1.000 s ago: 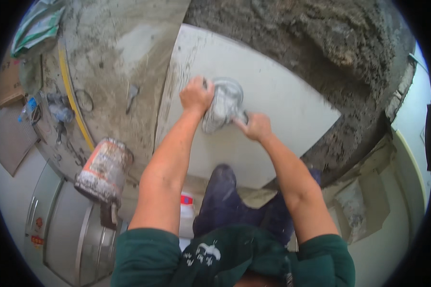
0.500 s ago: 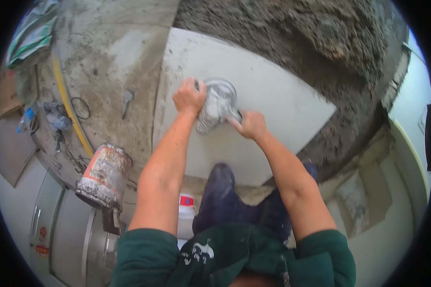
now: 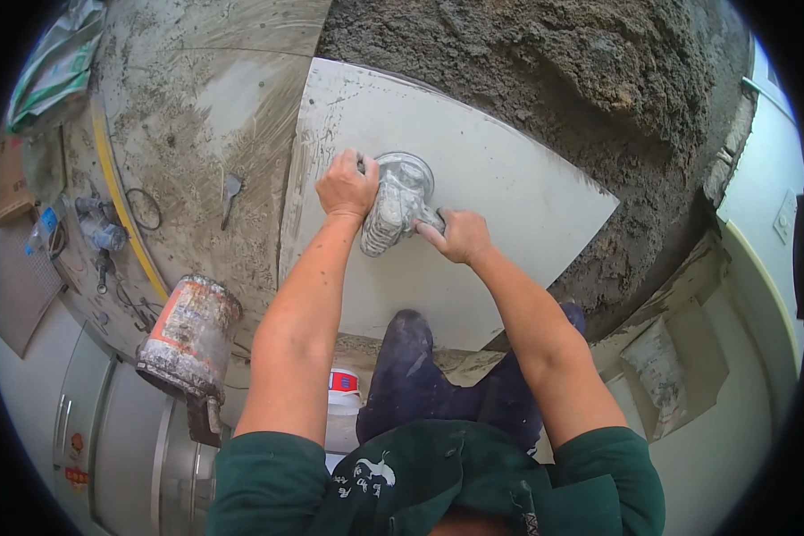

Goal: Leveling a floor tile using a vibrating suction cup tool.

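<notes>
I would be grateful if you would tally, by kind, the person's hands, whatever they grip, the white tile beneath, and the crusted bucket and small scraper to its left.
Hands: 2, left hand and right hand
Two-handled tile tool: 1
White tile: 1
Crusted bucket: 1
Small scraper: 1
Total: 6

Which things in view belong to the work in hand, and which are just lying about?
In the work: left hand and right hand, both gripping the grey tool; pale slab under it; probably the dark mix alongside.

Lying about, apparently: small scraper; yellow strip; spattered bucket; striped bag.
</notes>
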The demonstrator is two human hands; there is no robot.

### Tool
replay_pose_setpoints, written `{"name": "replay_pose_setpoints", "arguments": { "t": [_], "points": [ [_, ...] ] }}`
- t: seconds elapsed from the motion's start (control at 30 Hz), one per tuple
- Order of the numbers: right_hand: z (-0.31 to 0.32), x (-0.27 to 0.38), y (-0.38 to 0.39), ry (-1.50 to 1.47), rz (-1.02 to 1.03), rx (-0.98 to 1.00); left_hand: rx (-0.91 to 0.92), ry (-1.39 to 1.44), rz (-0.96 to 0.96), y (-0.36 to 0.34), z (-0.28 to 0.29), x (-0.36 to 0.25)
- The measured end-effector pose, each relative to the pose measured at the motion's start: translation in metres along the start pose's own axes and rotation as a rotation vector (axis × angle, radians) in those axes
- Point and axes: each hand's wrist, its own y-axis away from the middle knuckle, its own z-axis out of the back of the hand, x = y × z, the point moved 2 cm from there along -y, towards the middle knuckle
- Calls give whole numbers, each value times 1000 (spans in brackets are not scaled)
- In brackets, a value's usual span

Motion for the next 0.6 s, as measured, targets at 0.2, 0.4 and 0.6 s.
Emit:
{"name": "replay_pose_setpoints", "arguments": {
  "t": [0.2, 0.4, 0.6],
  "points": [
    [0, -1, 1, 13, 6, -13, -6, -10, 15, 2, 2, -6],
    [-4, 1, 1, 15, 24, -24, 4, 18, 21, 2, 4, -3],
    [-5, 1, 0, 28, 23, -36, 12, 31, 42, 1, 4, -2]
  ]
}}
